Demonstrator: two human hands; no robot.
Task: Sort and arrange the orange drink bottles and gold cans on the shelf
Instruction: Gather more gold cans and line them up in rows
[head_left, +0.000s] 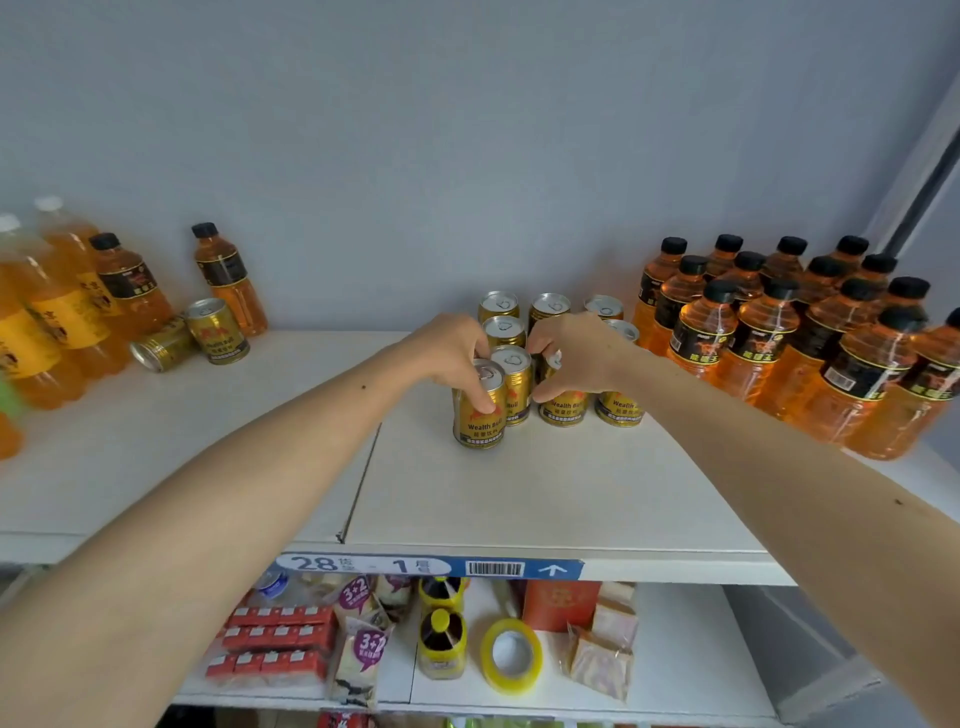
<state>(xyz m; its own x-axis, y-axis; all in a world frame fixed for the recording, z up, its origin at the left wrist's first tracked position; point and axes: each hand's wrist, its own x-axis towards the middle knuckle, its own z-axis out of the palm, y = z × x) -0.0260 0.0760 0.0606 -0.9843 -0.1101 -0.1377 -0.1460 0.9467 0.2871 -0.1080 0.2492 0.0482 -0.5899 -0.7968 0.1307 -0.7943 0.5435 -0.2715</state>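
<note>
Several gold cans (549, 307) stand in rows at the middle of the white shelf (519, 493). My left hand (451, 349) grips the front-left gold can (479, 415) from above, thumb down its front. My right hand (576, 353) curls over the top of another gold can (563, 408) just to the right. Packed upright at the right is a group of black-capped orange drink bottles (779, 332). At the left, two more such bottles (231, 280) stand near an upright gold can (218, 332) and a can lying on its side (161, 349).
Larger orange bottles with yellow labels (47, 312) crowd the far left. A blue price strip (431, 566) runs along the shelf's front edge. The lower shelf holds red boxes (275, 642), snack packets, jars and a yellow tape roll (511, 656).
</note>
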